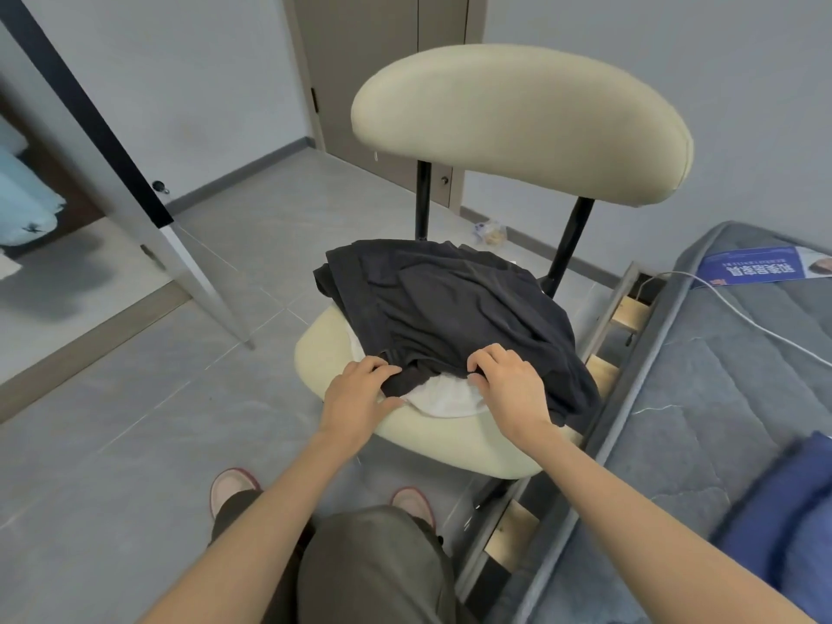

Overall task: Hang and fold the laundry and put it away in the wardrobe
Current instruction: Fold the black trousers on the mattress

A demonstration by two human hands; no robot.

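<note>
A dark navy garment lies crumpled on the seat of a cream chair, covering most of a white garment whose edge shows at the front. My left hand grips the near left edge of the dark garment, thumb under the cloth. My right hand pinches its near edge a little to the right, fingers curled over the fabric. Both hands are at the front of the seat.
A grey mattress on a slatted bed frame stands right of the chair, with a blue cloth, a blue leaflet and a white cable on it. A mirror panel leans at the left. A brown door is behind. Grey tiled floor surrounds the chair.
</note>
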